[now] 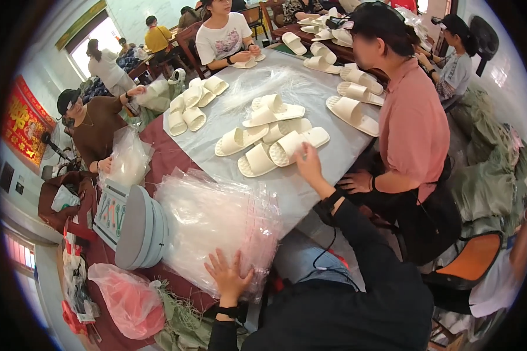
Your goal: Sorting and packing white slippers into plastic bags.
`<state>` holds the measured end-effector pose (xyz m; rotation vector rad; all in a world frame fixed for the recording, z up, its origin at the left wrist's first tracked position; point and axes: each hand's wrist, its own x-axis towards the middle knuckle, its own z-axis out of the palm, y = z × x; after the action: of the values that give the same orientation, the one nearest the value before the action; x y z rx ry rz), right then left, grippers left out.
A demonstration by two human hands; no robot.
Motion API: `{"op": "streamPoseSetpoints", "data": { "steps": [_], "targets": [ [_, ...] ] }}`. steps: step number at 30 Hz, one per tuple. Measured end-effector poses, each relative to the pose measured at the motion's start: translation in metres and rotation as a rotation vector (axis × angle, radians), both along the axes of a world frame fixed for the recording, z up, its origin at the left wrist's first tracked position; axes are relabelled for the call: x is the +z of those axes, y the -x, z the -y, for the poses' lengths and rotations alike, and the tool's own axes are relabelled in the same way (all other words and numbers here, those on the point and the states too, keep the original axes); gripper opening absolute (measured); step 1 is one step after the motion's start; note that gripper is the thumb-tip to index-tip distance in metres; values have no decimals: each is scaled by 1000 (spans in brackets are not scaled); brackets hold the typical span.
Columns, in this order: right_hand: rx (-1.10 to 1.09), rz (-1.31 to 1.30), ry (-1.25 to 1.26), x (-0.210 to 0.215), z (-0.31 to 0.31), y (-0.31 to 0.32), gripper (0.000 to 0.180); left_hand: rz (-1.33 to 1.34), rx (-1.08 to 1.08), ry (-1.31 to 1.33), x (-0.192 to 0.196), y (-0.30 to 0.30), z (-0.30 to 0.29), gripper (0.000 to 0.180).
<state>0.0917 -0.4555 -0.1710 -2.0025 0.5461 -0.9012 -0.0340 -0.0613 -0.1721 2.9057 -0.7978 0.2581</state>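
While the left hand (228,275) lies spread wide, palm down, on the clear bags (205,210) at seven o'clock, the right hand (310,167) reaches to a cream slipper (287,149) just above the centre, at one o'clock. Its fingers are partly curled at the slipper's near side; I cannot tell whether they grip it or only touch it. Both wrists wear dark bands.

The slipper overlaps another at its eight o'clock side and belongs to a pile (266,108) on the grey-covered surface (225,114). Beyond the pile, at twelve o'clock, loose film (257,88) lies wrinkled. More slippers form a cluster (194,119) at half past ten and a row (354,114) at two o'clock.

At eight o'clock, a rounded grey object (136,234) stands just beside the bags, and a pink bag (129,301) sits at half past seven.

A person in a pink shirt (416,134) sits at half past two, head turned toward the surface. At half past nine, a person in brown (96,131) holds clear packaging (127,161); near twelve, a person in white (225,38) has both hands at slippers. An orange chair (471,257) stands at four.
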Motion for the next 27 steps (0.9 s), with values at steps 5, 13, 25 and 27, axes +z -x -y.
{"op": "streamPoseSetpoints", "data": {
  "steps": [5,13,25,27],
  "targets": [
    [-120,-44,100,0,34,-45,51,-18,-12,-7,-1,-1,2,76],
    [334,-231,-612,26,14,-23,72,-16,7,10,-5,1,-3,74],
    [426,-264,-704,38,-17,-1,72,15,-24,20,-4,-1,2,74],
    [364,-235,-600,39,-32,5,69,18,-58,12,-4,-1,1,75]
  ]
}}
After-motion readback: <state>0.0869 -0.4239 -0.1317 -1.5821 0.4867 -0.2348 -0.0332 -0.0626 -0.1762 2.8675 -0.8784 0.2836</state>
